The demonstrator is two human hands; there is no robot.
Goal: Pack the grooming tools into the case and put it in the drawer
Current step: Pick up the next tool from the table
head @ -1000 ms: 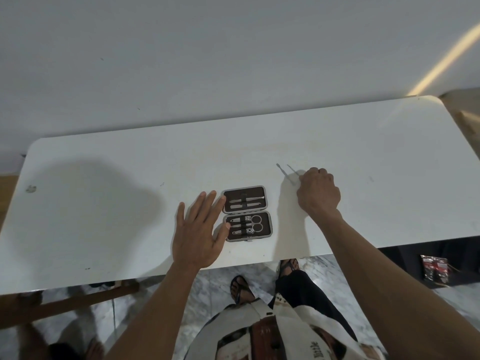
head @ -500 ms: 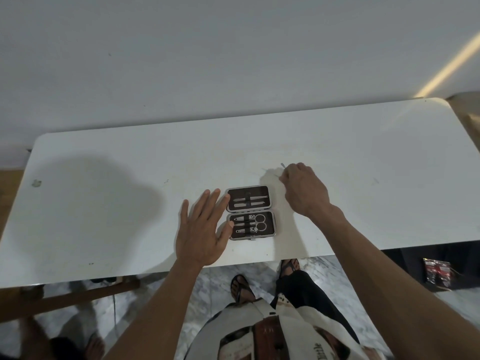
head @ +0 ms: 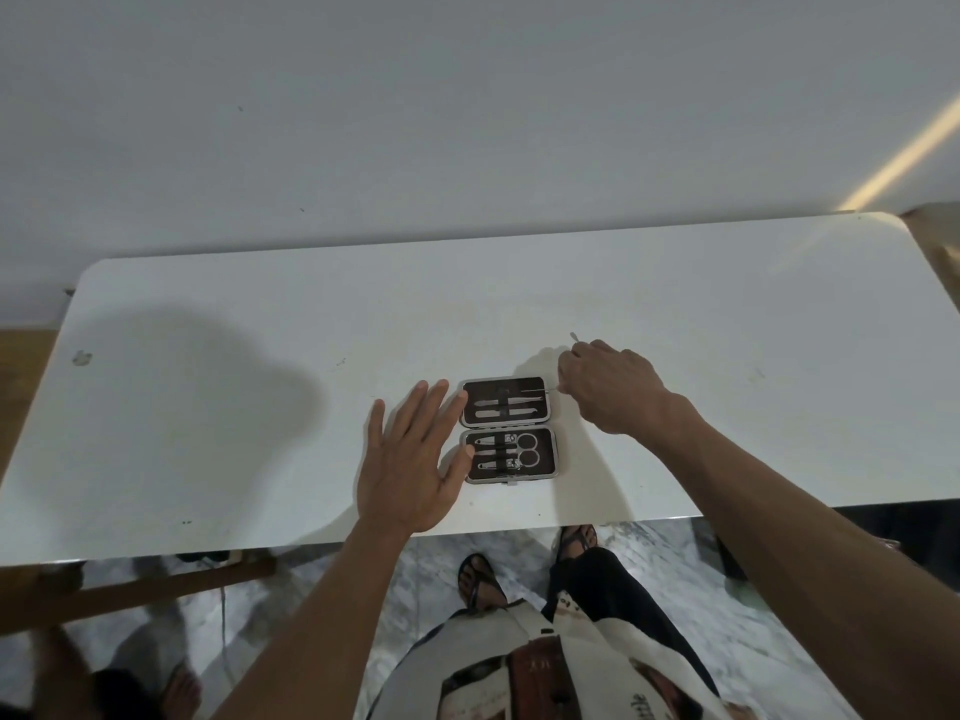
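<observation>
The open grooming case (head: 510,429) lies flat on the tabletop (head: 208,407), near the front edge. Your left hand (head: 415,465) is spread wide and steadies its left side. Your right hand (head: 610,387) pinches a thin metal pick (head: 540,391) over the top half. It looks light, stiff and slippery, so hold it near the middle. Your fingers hide the grip, and no drawer shows.

A white table (head: 218,407) carries an open grooming case (head: 509,429) near its front edge.
</observation>
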